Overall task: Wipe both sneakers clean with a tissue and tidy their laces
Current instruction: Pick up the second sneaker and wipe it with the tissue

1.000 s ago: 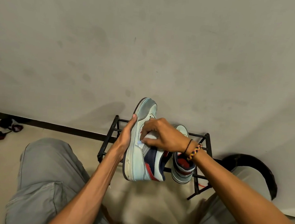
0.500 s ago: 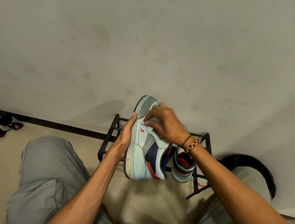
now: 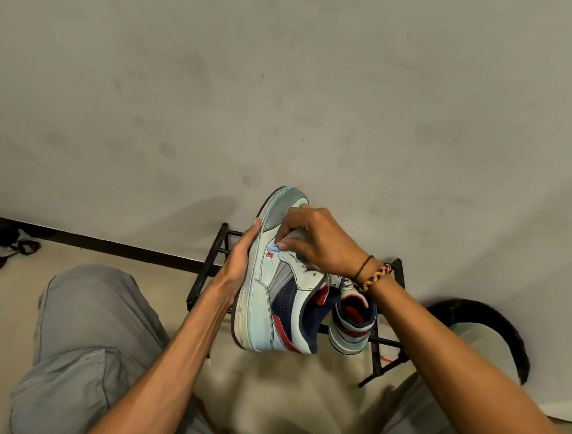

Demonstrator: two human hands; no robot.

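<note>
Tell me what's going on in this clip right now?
A seated person is cleaning a sneaker. The left hand holds it up by the sole, on its side, while the right hand presses a tissue against the upper near the toe. The second sneaker sits on the black shoe rack behind.
</note>
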